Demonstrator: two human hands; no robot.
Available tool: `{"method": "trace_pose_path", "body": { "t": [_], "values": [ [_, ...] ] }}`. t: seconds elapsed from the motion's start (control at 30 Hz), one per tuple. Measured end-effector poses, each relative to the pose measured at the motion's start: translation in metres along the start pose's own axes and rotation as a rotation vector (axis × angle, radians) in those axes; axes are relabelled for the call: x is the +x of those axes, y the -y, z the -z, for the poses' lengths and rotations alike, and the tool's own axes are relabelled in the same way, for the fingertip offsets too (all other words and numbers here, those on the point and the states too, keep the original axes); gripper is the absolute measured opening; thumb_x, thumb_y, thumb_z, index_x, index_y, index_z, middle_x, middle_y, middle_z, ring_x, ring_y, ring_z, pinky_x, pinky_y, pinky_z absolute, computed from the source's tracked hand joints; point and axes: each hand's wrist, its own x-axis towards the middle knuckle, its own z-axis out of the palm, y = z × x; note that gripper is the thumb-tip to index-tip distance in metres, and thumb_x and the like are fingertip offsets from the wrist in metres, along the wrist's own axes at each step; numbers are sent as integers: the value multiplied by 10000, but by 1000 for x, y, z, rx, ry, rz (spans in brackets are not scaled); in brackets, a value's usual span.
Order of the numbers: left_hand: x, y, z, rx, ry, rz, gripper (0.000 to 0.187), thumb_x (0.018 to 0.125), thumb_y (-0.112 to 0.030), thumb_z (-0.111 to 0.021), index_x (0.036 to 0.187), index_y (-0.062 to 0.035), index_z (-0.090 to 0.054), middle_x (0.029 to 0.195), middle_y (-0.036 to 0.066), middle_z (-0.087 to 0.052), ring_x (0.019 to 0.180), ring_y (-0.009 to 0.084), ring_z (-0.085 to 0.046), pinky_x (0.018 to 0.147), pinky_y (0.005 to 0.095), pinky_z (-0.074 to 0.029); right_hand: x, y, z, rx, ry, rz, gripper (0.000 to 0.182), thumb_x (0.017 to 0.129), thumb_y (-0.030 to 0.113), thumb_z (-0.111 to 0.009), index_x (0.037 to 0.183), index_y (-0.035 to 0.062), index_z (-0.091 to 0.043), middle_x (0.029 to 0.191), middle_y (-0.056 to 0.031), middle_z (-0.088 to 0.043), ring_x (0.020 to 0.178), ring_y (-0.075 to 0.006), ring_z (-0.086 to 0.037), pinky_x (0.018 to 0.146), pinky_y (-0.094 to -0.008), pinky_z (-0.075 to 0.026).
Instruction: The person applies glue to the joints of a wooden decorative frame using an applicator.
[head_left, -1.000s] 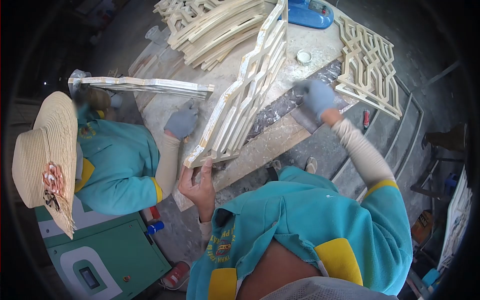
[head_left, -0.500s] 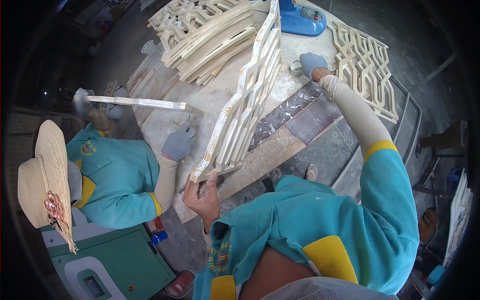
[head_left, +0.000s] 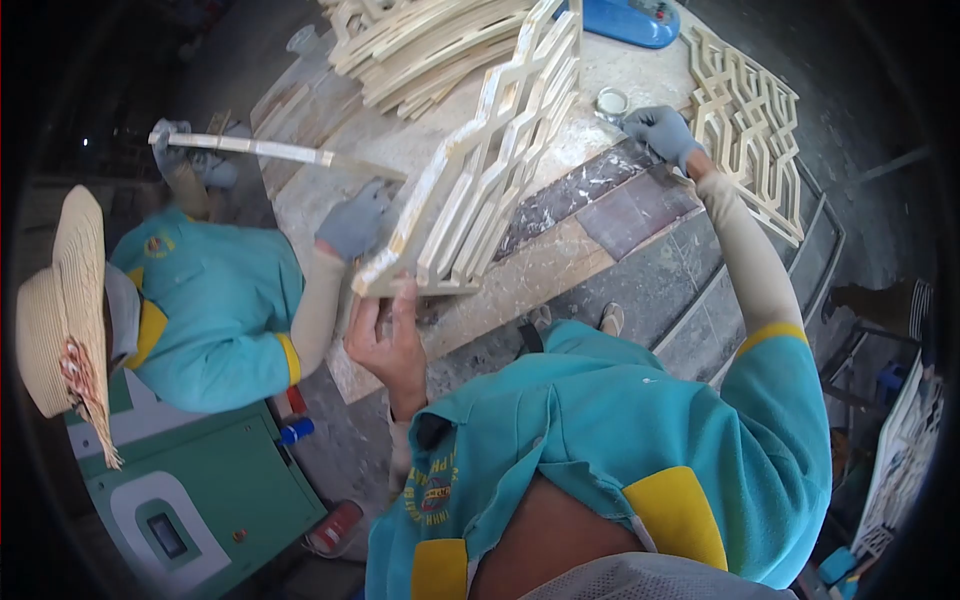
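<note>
Head view, left to right: a co-worker in a straw hat (head_left: 60,300) and teal jacket, gloved hand (head_left: 352,225) on the table (head_left: 560,265), other hand up holding a second panel (head_left: 270,150) edge-on. Left hand (head_left: 385,345), bare, pinches the near bottom corner of the lattice panel (head_left: 490,160), fingers clamped on its frame. The panel stands on edge, long axis running away from the wearer toward the stack of panels (head_left: 430,45) (too many to count). Right hand (head_left: 662,132), gloved, is just beside a small white cup (head_left: 611,101); cannot tell if it grips anything. One more panel (head_left: 745,120) lies flat at far right. The left hand is nearer the standing panel. Blue device (head_left: 630,20) at top.
</note>
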Motion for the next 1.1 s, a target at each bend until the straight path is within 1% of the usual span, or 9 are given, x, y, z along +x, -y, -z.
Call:
{"method": "trace_pose_path", "body": {
  "t": [0.03, 0.1, 0.17, 0.23, 0.37, 0.43, 0.63, 0.83, 1.1],
  "values": [
    [1, 0, -1, 11, -10, 17, 179, 884, -26, -739, 1044, 54, -729, 946, 105, -707, 837, 145, -652, 745, 278, -516, -19, 7, -9, -5, 22, 2, 229, 888, 219, -702, 1013, 47, -787, 785, -138, -746, 635, -191, -666, 658, -335, -551],
    [4, 3, 0, -65, -26, 38, 191, 900, -28, -733, 1066, 65, -718, 971, 91, -698, 848, 118, -633, 740, 255, -516, -59, 20, -30, 37, 148, 127, 250, 908, 183, -648, 1120, 139, -774, 890, -125, -757, 695, -214, -684, 717, -346, -564],
    [2, 12, 1, -96, -23, 44, 201, 911, -16, -724, 1089, 74, -706, 1002, 91, -696, 871, 110, -627, 756, 248, -520, -97, 31, -54, -143, 212, 335, 348, 900, 143, -617, 1205, 255, -740, 1021, -110, -751, 822, -255, -705, 817, -357, -564],
    [1, 15, 2, -128, -4, 47, 215, 912, -6, -722, 1110, 75, -702, 1000, 90, -696, 887, 116, -632, 770, 251, -525, -113, 26, -88, -127, 207, 544, 407, 904, 119, -605, 1236, 328, -714, 1047, -104, -717, 888, -287, -686, 836, -382, -552],
    [-1, 19, 3, -127, 11, 72, 229, 911, -2, -724, 1126, 72, -703, 1005, 96, -696, 906, 119, -639, 775, 250, -528, -129, 49, -125, -239, 161, 617, 422, 885, 74, -588, 1201, 315, -731, 969, -101, -656, 838, -288, -663, 773, -410, -542],
    [-3, 19, 4, -163, 17, 78, 243, 909, -12, -731, 1135, 72, -703, 992, 97, -694, 900, 122, -644, 775, 254, -531, -125, 50, -141, -375, 77, 777, 490, 858, 42, -580, 1214, 350, -718, 936, -97, -576, 798, -288, -631, 713, -430, -520],
    [-3, 19, 4, -173, 29, 72, 242, 901, -12, -739, 1124, 77, -704, 962, 100, -688, 882, 133, -654, 766, 253, -534, -125, 56, -173, -472, 87, 826, 567, 835, 53, -596, 1277, 403, -656, 946, -85, -538, 826, -291, -607, 725, -421, -512],
    [-2, 20, 3, -184, 26, 71, 227, 902, -12, -735, 1110, 78, -709, 966, 103, -686, 867, 130, -653, 751, 254, -536, -116, 47, -172, -627, -12, 876, 549, 821, 67, -620, 1252, 403, -665, 926, -76, -526, 838, -268, -600, 699, -406, -498],
    [-1, 25, 4, -147, 37, 37, 235, 898, -6, -732, 1114, 81, -708, 957, 109, -686, 852, 132, -654, 741, 254, -538, -118, 51, -170, -487, -8, 783, 567, 781, 48, -650, 1258, 353, -682, 903, -66, -530, 848, -265, -594, 710, -411, -502]
  ]
}}
